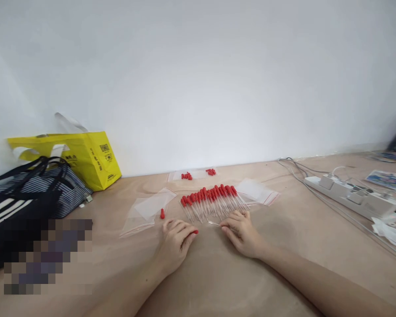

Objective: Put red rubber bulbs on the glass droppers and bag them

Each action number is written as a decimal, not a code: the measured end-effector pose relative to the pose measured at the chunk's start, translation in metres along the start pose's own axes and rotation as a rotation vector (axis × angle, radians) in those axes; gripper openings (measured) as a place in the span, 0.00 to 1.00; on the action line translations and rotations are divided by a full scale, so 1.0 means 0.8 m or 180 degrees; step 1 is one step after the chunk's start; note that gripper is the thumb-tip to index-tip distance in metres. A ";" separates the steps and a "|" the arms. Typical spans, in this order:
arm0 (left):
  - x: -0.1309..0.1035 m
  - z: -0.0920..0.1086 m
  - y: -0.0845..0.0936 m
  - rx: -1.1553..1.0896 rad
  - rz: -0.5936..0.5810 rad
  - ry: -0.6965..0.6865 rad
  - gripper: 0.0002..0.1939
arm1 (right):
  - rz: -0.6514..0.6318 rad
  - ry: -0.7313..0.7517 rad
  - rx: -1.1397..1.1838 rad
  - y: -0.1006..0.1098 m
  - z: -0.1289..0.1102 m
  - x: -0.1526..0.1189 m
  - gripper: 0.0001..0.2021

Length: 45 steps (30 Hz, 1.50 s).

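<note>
My left hand (177, 242) is closed, with a small red rubber bulb (196, 232) pinched between thumb and fingers. Opposite it, my right hand (242, 233) grips a thin clear dropper tube (214, 223), whose free end points left toward the bulb; the two are apart. Just beyond both hands lies a row of droppers (211, 198), clear tubes with red bulbs on their far ends. One loose red bulb (162, 214) rests left of the row, near a clear zip bag (148, 209). The right fingers partly hide the tube they hold.
Two small piles of red bulbs (186, 176) lie on a clear bag by the wall. Another zip bag (258, 192) is right of the row. A yellow bag (99, 158) and a striped bag (74, 189) stand left. A power strip (343, 193) with cables lies right.
</note>
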<state>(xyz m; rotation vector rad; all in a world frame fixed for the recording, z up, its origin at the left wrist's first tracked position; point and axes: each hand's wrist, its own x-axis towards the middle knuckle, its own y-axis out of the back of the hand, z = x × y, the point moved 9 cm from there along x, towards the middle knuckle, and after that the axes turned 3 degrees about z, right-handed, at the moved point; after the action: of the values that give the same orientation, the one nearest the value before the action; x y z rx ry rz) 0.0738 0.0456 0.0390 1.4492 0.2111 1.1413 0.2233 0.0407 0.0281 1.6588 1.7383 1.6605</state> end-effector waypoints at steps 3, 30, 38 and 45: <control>0.001 0.000 0.002 0.0047 0.0062 0.0070 0.09 | -0.0045 0.0045 0.0056 -0.005 -0.013 0.003 0.07; 0.000 0.021 0.001 -0.0153 0.0048 -0.0283 0.08 | 0.0547 0.1539 -0.0428 -0.001 -0.058 -0.006 0.13; -0.004 0.035 0.008 -0.0377 0.0267 -0.0441 0.07 | 0.0632 0.1317 -0.0091 0.002 -0.060 -0.007 0.09; -0.007 0.039 0.006 -0.0400 0.0397 -0.0534 0.08 | 0.0381 0.0966 0.0206 -0.007 -0.056 -0.002 0.09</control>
<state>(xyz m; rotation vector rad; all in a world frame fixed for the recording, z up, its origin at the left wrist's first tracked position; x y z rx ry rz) 0.0913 0.0198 0.0466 1.4531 -0.0680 1.1058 0.1866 0.0165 0.0378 1.6366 1.8757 2.0213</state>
